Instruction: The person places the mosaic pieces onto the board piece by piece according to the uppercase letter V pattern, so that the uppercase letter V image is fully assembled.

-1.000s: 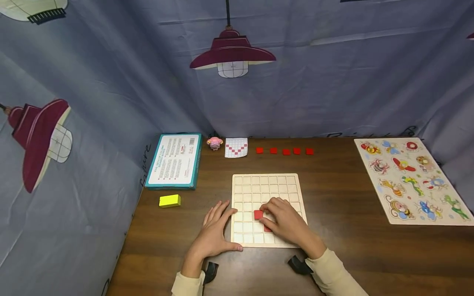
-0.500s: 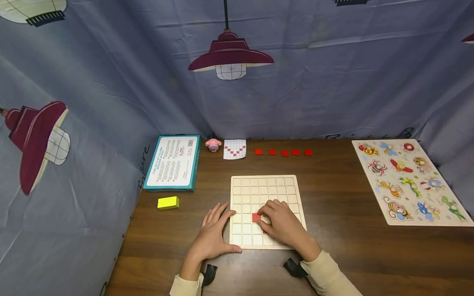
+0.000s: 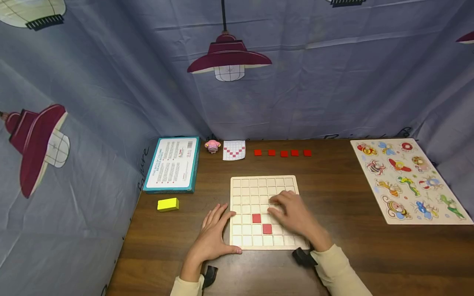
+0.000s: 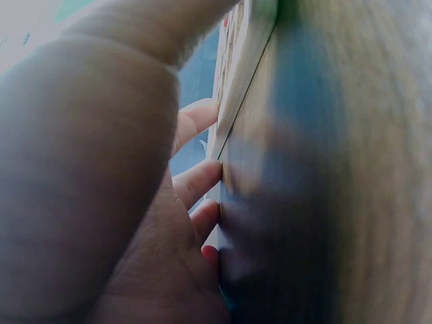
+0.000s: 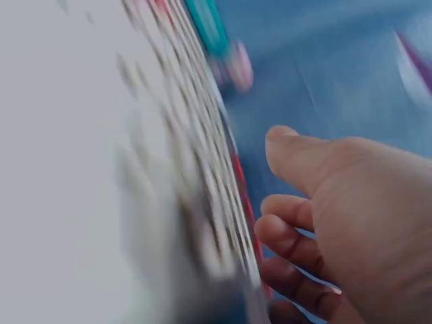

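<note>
- Dark brown wooden table [image 3: 344, 242], walled on three sides by a blue-grey curtain [image 3: 314, 86] printed with maroon hanging lamps.
- At table centre, a pale wooden grid board [image 3: 259, 189]; two red tiles on it, one [image 3: 256, 218] in a cell left of the middle, another [image 3: 267, 229] just diagonally at 5 o'clock of the first.
- Left hand [image 3: 214, 236] laid flat on the table at 9 o'clock of the board, fingers spread and relaxed, fingertips [image 4: 202, 181] touching the board's left edge, thumb along its near corner.
- Right hand [image 3: 294, 216] over the board's right half, fingers loosely curled, holding nothing visible; wrist view too blurred to confirm.
- Compared with one second ago: right hand gone from the red tiles toward 1 o'clock, both tiles now fully uncovered in their cells; left hand unchanged.
- Along the far edge at 12 o'clock of the board, five loose red tiles [image 3: 283, 153] in a row.
- One pattern card [image 3: 234, 150] with a red V, one small pink figure [image 3: 212, 146] at its 9 o'clock.
- One teal-edged box [image 3: 172, 164] at 10 o'clock, one yellow block [image 3: 168, 204] just nearer than it.
- One insect peg puzzle [image 3: 407, 181] at 3 o'clock, well apart from the board.
</note>
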Demonstrator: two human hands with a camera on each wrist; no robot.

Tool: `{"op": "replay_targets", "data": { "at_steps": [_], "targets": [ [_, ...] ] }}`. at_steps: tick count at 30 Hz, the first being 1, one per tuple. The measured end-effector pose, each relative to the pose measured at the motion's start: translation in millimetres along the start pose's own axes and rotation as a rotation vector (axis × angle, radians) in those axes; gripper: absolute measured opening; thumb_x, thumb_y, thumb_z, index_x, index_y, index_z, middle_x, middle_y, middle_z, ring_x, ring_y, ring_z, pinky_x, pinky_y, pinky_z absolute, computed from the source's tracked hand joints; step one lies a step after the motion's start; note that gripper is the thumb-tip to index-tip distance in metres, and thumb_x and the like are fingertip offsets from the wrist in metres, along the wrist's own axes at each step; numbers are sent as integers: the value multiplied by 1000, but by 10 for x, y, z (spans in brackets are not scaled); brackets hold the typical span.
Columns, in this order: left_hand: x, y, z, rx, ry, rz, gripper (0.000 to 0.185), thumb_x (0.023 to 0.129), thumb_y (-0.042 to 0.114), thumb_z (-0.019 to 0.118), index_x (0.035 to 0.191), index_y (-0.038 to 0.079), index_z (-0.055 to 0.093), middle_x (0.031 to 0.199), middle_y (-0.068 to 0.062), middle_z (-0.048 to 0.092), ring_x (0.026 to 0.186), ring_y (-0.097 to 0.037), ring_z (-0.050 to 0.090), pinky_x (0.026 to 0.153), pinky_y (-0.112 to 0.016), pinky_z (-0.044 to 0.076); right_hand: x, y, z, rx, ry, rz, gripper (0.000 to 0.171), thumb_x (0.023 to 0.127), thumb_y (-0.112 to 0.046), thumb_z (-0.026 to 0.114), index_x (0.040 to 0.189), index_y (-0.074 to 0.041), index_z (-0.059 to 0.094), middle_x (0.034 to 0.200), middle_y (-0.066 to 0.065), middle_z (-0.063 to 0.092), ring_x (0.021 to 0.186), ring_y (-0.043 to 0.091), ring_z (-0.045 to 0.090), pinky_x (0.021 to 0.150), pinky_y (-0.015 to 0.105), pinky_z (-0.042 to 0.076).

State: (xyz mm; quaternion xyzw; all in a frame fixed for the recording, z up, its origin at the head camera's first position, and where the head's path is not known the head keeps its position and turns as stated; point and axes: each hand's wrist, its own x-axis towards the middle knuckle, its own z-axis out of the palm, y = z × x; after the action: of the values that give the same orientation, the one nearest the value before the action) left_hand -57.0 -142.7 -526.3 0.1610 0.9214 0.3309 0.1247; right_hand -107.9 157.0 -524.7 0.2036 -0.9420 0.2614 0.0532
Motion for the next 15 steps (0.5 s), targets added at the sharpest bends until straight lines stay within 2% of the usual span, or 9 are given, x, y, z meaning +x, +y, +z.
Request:
{"op": "replay_targets", "data": {
  "at_steps": [5,9,11,15],
  "targets": [
    [-1,10,5,6,7,10,102,58,54,96,144,23,50,168,-8,28,158,-35,15,124,-65,12,91,856,-405,104,18,231,56,94,-36,73,135,0,59,124,21,65,119,42,56,102,59,44],
    [0,-5,17,12,2,10,102,59,54,96,145,23,50,168,-7,27,158,-35,15,125,-64,12,189,1439,-639,143,-14,347,71,94,-41,73,148,-1,47,139,26,57,130,46,51,109,64,39],
    [9,-13,14,13,1,7,103,59,54,96,145,24,49,169,-7,27,159,-34,14,125,-63,11,293,1643,-694,160,-17,373,73,94,-41,73,150,-3,45,140,25,56,131,46,52,109,64,39],
    [4,-21,30,12,1,3,103,58,54,96,145,24,49,169,-6,27,159,-34,14,125,-63,11,491,1862,-691,184,-32,397,72,93,-44,73,150,-8,47,137,22,58,129,42,53,109,62,40]
  ]
}}
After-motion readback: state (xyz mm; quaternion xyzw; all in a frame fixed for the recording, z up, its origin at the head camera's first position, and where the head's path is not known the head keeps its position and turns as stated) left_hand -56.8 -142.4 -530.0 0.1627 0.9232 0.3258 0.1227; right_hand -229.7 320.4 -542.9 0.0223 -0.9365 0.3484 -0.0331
